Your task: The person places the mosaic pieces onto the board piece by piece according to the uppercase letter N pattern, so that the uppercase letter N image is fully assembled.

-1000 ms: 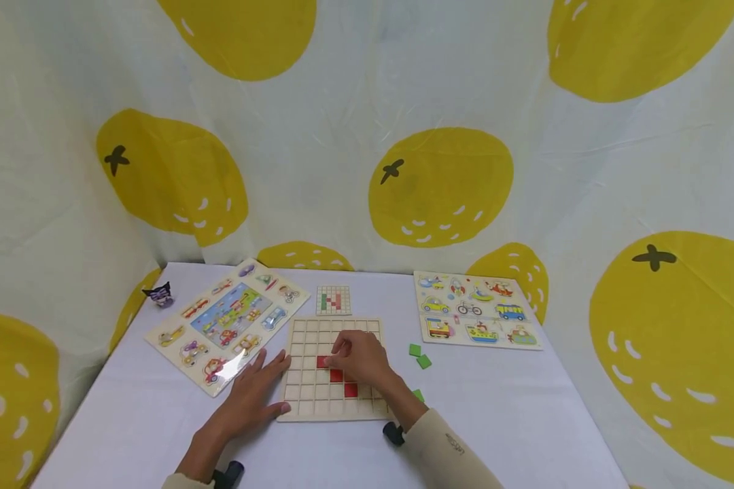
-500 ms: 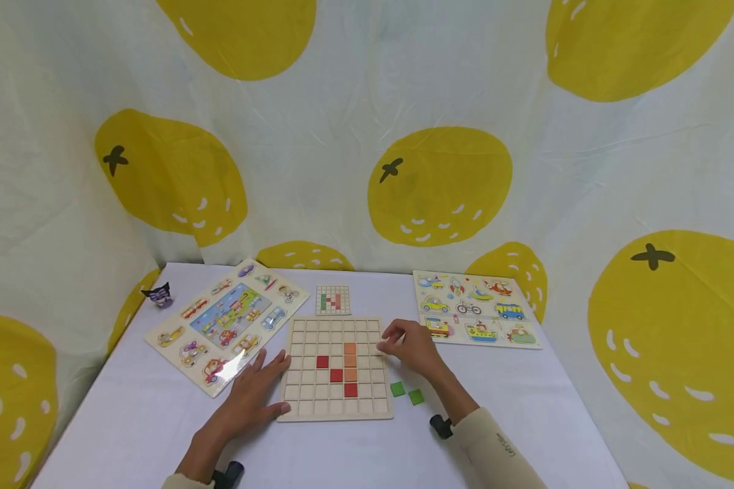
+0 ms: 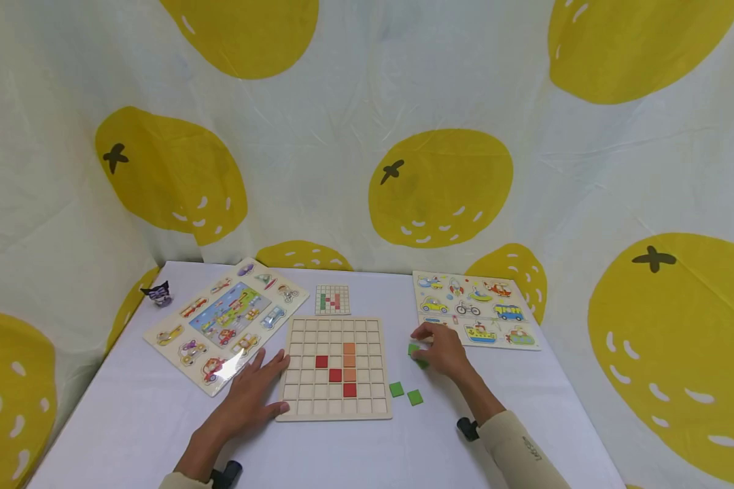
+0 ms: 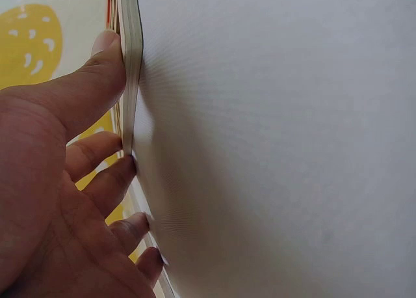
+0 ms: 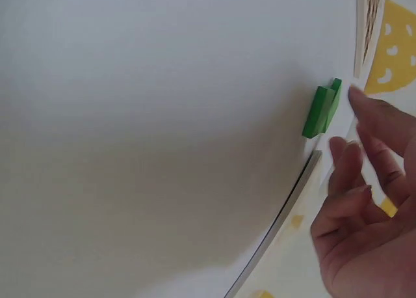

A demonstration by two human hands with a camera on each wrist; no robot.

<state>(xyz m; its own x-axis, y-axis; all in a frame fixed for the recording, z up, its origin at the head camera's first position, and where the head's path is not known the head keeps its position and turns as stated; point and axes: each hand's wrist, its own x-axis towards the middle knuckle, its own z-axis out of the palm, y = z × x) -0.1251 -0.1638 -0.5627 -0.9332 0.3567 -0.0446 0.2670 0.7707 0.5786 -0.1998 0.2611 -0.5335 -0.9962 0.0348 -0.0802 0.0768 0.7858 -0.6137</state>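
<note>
A wooden grid board (image 3: 302,405) lies on the table with several red and orange square tiles in its cells, such as a red tile (image 3: 335,375) and an orange tile (image 3: 349,361). My left hand (image 3: 252,395) rests along the board's left edge, fingers spread, thumb (image 4: 97,77) touching the rim in the left wrist view. To the right of the board, my right hand (image 3: 443,351) hovers at two green tiles (image 5: 317,112). The right wrist view shows its thumb and bent fingers apart from them, with nothing held. Two more green tiles (image 3: 414,397) lie nearer the board's lower right corner.
A small pattern card (image 3: 333,299) lies behind the board. One vehicle picture puzzle (image 3: 229,326) is angled at the left, partly behind the left hand. Another puzzle (image 3: 477,312) lies at the back right. A small dark figurine (image 3: 158,294) stands at the far left.
My right hand has left the board's middle and moved right to the two farther green tiles, uncovering the orange tiles and then the nearer green pair. The left hand stays put.
</note>
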